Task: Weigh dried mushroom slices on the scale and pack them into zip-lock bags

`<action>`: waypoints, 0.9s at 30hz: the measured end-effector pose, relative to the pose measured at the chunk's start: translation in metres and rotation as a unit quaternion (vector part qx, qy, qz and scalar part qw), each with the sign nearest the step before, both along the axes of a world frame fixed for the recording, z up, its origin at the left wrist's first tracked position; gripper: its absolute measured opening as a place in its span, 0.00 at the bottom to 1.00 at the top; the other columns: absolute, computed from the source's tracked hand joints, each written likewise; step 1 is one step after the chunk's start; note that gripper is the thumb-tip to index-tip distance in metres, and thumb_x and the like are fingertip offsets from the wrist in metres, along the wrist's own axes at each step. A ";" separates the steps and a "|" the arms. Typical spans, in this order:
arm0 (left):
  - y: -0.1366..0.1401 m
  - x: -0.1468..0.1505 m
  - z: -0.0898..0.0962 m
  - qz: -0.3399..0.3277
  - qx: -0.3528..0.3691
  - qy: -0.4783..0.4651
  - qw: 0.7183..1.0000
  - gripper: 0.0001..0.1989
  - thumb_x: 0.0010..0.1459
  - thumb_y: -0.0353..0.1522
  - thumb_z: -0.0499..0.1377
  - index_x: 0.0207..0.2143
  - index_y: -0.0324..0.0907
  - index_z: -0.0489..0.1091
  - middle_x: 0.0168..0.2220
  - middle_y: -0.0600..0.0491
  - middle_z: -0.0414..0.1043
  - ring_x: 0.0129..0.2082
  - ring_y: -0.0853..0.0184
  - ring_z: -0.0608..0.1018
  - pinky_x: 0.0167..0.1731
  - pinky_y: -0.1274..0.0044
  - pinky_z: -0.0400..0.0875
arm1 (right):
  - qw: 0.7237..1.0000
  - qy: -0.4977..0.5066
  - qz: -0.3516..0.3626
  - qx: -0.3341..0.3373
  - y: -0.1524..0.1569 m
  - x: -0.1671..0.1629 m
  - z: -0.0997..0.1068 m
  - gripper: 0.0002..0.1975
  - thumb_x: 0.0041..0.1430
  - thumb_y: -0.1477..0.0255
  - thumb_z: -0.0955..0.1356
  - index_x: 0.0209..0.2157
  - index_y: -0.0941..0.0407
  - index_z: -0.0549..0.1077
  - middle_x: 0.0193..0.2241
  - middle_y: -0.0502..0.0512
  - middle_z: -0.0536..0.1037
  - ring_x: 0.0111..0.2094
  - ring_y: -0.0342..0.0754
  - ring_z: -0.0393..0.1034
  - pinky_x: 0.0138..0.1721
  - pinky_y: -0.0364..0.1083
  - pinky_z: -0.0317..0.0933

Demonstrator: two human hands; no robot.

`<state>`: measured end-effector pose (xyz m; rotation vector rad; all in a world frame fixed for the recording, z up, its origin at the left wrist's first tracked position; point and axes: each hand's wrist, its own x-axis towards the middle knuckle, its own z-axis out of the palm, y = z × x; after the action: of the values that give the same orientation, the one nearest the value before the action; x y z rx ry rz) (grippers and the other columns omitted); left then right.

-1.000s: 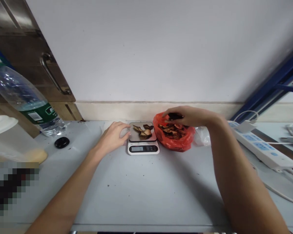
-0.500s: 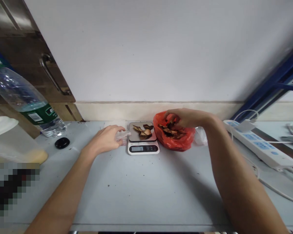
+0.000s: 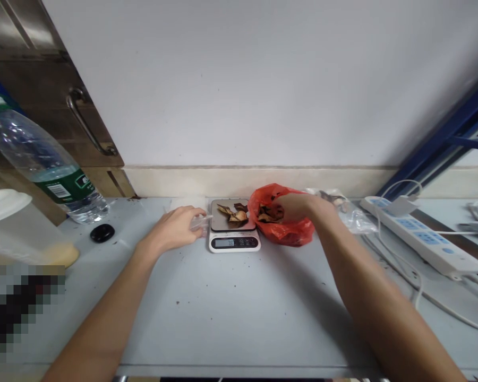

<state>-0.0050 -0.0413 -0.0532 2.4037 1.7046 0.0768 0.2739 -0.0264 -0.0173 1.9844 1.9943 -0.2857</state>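
Observation:
A white digital kitchen scale (image 3: pixel 235 243) has several dried brown slices (image 3: pixel 235 216) on its metal plate. Its display seems to read 78. Left of the scale, my left hand (image 3: pixel 181 227) curls its fingers and thumb round a clear plastic bag (image 3: pixel 196 222). To the right stands an open red plastic bag (image 3: pixel 289 236) that holds more of the dried slices. My right hand (image 3: pixel 297 207) reaches down inside this bag, and its fingers are hidden among the slices and behind the bag.
A clear bag (image 3: pixel 356 218) lies behind my right forearm, beside a white power strip (image 3: pixel 426 236) and its cables. At the left are a large water bottle (image 3: pixel 59 180), a black oval object (image 3: pixel 102 233) and a white-lidded container (image 3: pixel 14 233). A wall rises behind the table.
My right hand has moved left and deeper into the red bag, whose rim has shifted. More of the clear bag on the right shows. My left hand has barely moved.

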 end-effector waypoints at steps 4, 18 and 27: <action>-0.001 0.000 0.001 -0.006 -0.002 -0.004 1.000 0.27 0.57 0.42 0.55 0.58 0.47 0.70 0.57 0.46 0.74 0.56 0.51 0.75 0.51 0.66 0.71 | 0.999 0.031 0.019 -0.013 0.002 0.002 0.000 0.15 0.48 0.79 0.69 0.37 0.51 0.81 0.32 0.56 0.81 0.30 0.52 0.75 0.24 0.45 0.61; -0.001 0.002 0.000 -0.009 -0.007 0.008 1.000 0.26 0.58 0.39 0.55 0.59 0.46 0.70 0.57 0.45 0.74 0.55 0.51 0.76 0.51 0.67 0.71 | 0.974 0.149 0.035 0.169 -0.011 -0.006 0.029 0.14 0.48 0.79 0.67 0.34 0.55 0.83 0.29 0.53 0.81 0.28 0.46 0.71 0.27 0.42 0.60; -0.002 0.002 0.000 -0.012 -0.008 0.014 1.000 0.25 0.59 0.39 0.54 0.58 0.47 0.70 0.56 0.46 0.75 0.54 0.52 0.77 0.50 0.68 0.71 | 0.955 0.134 -0.028 0.262 -0.014 0.002 0.033 0.13 0.46 0.81 0.68 0.32 0.54 0.83 0.30 0.58 0.81 0.30 0.50 0.73 0.28 0.44 0.63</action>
<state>-0.0031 -0.0431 -0.0533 2.4244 1.6799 0.0266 0.2759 -0.0400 0.0157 2.4301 2.3772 -0.0338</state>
